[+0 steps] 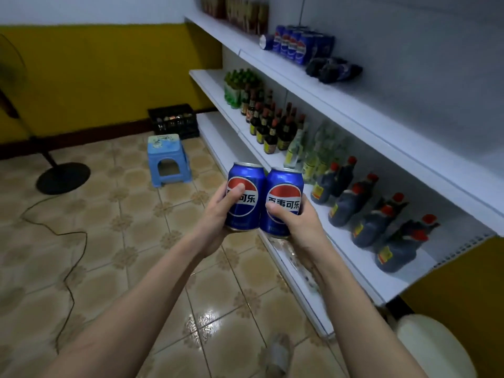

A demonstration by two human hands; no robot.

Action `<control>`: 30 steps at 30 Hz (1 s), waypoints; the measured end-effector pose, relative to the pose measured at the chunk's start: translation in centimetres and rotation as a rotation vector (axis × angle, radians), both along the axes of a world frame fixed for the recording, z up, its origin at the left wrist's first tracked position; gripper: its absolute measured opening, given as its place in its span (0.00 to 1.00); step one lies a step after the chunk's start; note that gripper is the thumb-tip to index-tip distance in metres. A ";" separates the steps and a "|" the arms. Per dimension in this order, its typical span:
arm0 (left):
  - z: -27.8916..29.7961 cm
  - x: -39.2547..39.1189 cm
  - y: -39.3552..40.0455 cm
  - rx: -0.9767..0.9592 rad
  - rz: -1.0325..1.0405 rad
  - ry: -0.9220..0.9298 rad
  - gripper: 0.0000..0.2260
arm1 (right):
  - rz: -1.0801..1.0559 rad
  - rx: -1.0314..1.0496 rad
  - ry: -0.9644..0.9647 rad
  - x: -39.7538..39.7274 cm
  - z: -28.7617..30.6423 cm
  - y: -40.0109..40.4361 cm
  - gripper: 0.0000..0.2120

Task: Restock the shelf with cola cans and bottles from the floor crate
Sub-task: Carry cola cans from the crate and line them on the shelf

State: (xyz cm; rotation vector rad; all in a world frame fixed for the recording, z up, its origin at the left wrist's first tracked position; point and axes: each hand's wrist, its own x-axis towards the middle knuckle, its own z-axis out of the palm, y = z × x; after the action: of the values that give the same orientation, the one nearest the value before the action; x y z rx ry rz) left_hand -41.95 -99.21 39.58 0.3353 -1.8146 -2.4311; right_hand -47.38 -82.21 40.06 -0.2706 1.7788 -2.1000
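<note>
Left hand (218, 214) grasping Pepsi can (244, 186), right hand (297, 222) another can (283, 192), 可乐 legible, shelf cans (291, 45) seemingly Pepsi

We have one head view, looking forward and down, close above both grips; the shelf (354, 124) runs right of them, the floor (109, 241) beneath and left.

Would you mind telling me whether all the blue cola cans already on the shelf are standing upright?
No. One can at the near end of the row of cans lies on its side, its end facing out; the rest stand upright.
</note>
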 end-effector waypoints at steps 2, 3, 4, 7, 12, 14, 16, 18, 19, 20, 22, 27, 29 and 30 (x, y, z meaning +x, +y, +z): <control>1.4 -3.0 -1.0 -0.014 0.012 0.029 0.22 | 0.016 -0.024 0.024 -3.2 1.0 -1.2 0.24; 2.0 -4.6 -1.5 -0.021 0.018 0.041 0.23 | 0.023 -0.031 0.040 -4.9 1.5 -1.7 0.24; 2.7 -6.2 -1.9 -0.030 0.022 0.057 0.23 | 0.029 -0.040 0.051 -6.7 2.0 -2.2 0.22; 4.4 -11.4 -3.3 -0.054 0.067 0.103 0.22 | 0.065 -0.066 0.088 -12.4 3.9 -3.7 0.20; 7.2 -18.7 -6.0 -0.044 0.119 0.129 0.23 | 0.153 -0.096 0.101 -20.8 7.0 -6.9 0.22; 7.9 -21.1 -7.5 -0.021 0.155 0.150 0.24 | 0.202 -0.095 0.125 -23.6 8.0 -8.5 0.23; 8.5 -23.1 -9.3 -0.012 0.174 0.171 0.24 | 0.246 -0.089 0.161 -25.9 9.0 -10.4 0.24; 8.9 -24.9 -11.4 -0.014 0.193 0.184 0.25 | 0.286 -0.084 0.180 -28.0 9.7 -12.4 0.22; 9.0 -25.8 -12.6 -0.019 0.208 0.187 0.25 | 0.304 -0.080 0.182 -29.2 10.0 -13.5 0.21; 9.1 -26.8 -13.8 -0.021 0.222 0.190 0.25 | 0.320 -0.079 0.183 -30.4 10.3 -14.5 0.22; 9.2 -28.8 -16.4 -0.011 0.240 0.192 0.25 | 0.332 -0.069 0.186 -32.9 10.8 -16.9 0.24; 8.8 -35.3 -23.4 0.019 0.207 0.213 0.26 | 0.292 -0.027 0.202 -38.9 11.2 -23.6 0.24; 9.0 -38.2 -26.3 0.022 0.175 0.223 0.25 | 0.268 -0.032 0.209 -41.0 11.3 -26.1 0.27; 9.3 -39.7 -27.7 0.010 0.151 0.227 0.25 | 0.250 -0.038 0.207 -42.1 11.5 -27.5 0.27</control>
State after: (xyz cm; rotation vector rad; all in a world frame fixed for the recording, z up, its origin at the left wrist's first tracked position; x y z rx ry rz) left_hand -81.69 -126.87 48.88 0.1815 -1.6219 -2.2729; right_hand -89.50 -109.67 51.56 -0.7065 1.7139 -1.9871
